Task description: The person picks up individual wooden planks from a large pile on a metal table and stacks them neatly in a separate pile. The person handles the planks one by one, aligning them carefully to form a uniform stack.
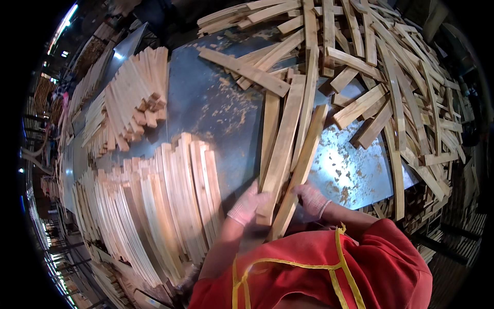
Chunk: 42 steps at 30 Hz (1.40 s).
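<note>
My left hand point(246, 205), in a pale knitted glove, is closed on the near end of a wooden plank point(286, 136), its thumb lying over the plank's face. A second wooden plank point(304, 162) slants beside it toward my body, and my right hand point(311, 199), gloved alike, is closed against its right edge. Some of the fingers of both hands are hidden behind the wood. Just left of the first plank, a darker wooden plank point(270, 129) lies on the metal tabletop point(198, 110), partly covered.
A loose heap of crossed planks point(406, 98) covers the far right. Neatly lined-up planks point(154, 206) stand close together at near left, with another stacked bundle point(136, 92) beyond them. One plank point(244, 71) lies slantwise at the back. Wood scraps point(236, 103) litter the tabletop.
</note>
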{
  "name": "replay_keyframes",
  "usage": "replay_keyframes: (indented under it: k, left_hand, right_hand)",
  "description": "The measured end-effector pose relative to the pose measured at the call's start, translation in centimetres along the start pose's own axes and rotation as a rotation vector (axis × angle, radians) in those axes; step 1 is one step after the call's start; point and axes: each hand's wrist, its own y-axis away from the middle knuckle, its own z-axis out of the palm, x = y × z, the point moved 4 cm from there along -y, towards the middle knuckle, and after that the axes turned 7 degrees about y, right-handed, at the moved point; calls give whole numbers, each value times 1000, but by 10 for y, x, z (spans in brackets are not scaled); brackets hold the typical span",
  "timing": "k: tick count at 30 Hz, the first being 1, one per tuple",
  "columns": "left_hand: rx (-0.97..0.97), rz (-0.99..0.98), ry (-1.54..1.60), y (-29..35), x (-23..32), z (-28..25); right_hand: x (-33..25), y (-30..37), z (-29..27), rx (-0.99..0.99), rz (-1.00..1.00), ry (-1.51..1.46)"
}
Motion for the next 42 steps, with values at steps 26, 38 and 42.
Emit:
replay_keyframes:
  k: [26, 38, 42]
  left_hand:
    - [-78, 122, 620, 187, -82, -44]
    - [443, 30, 639, 156, -127, -65]
    - [515, 56, 570, 187, -140, -88]
  right_hand:
    - [-19, 14, 140, -289, 392, -587]
    - [-18, -11, 135, -527, 444, -578]
    - [-3, 10, 151, -573, 319, -545]
